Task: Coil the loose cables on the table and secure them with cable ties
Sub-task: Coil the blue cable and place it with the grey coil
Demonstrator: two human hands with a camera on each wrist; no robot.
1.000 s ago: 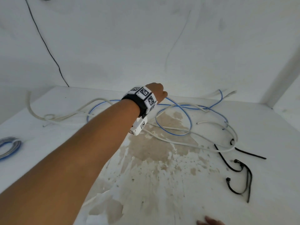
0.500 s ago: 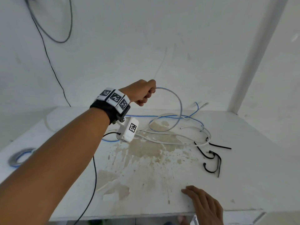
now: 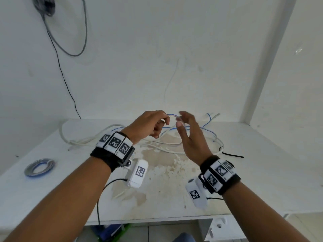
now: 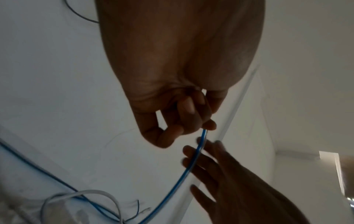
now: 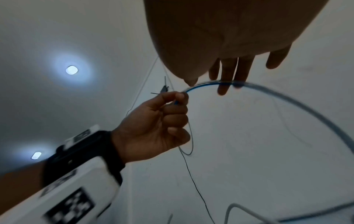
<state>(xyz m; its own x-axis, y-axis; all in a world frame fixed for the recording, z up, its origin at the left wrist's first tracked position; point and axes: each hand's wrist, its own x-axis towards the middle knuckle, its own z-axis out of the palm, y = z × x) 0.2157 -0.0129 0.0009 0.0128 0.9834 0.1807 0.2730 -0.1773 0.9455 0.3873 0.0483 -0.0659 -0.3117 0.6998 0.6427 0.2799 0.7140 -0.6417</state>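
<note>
My left hand (image 3: 165, 118) is raised above the table (image 3: 262, 172) and pinches the end of a thin blue cable (image 3: 172, 115) between thumb and fingers. From there the blue cable (image 4: 184, 174) arcs down to a tangle of blue and white cables (image 3: 83, 142) at the back of the table. Beside it is my right hand (image 3: 180, 119), fingers straight and spread. Its fingertips (image 5: 224, 86) touch the blue cable (image 5: 287, 97) without gripping it. In the right wrist view the left hand (image 5: 178, 100) shows the pinch plainly.
A finished grey-and-blue coil (image 3: 39, 167) lies at the table's left. A black cable tie (image 3: 233, 155) lies at the right, behind my right wrist. A black wire (image 3: 64, 81) hangs down the wall. The table's middle is stained and peeling (image 3: 162, 172).
My left hand has lifted the blue cable's end off the table and drawn it towards me. My right hand has risen from the table's front edge to the cable.
</note>
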